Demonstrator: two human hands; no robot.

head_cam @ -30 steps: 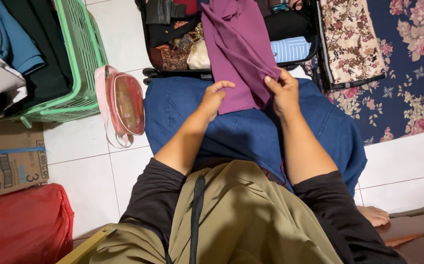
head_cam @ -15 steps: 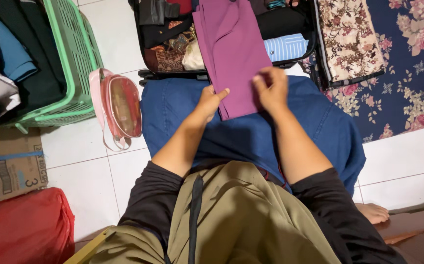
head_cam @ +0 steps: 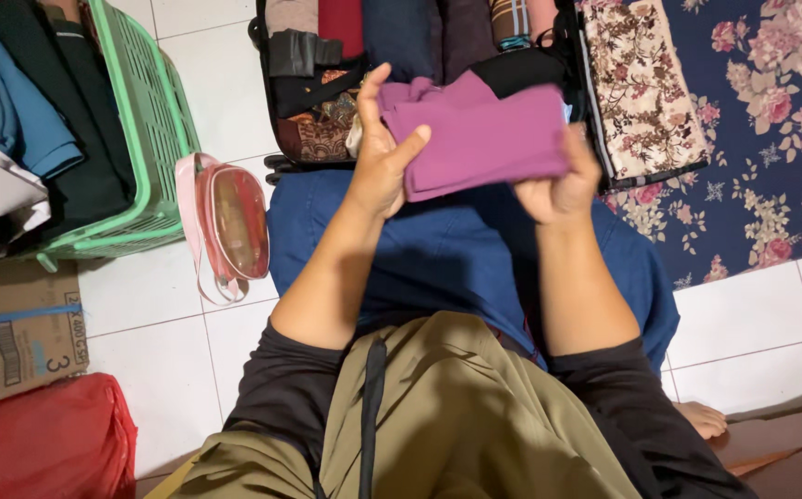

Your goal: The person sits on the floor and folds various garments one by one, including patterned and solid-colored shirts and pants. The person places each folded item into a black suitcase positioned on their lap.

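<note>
We grip the folded purple garment [head_cam: 489, 139] with left hand [head_cam: 381, 166] and right hand [head_cam: 558, 189] clamping opposite ends, keeping its fold tight, just before the open suitcase [head_cam: 327, 111].

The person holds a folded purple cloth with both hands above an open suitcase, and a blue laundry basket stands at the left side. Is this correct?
Not quite: the laundry basket is green, not blue, as the head view shows. The rest is right: the left hand and right hand hold the folded purple cloth above the open suitcase.
</note>
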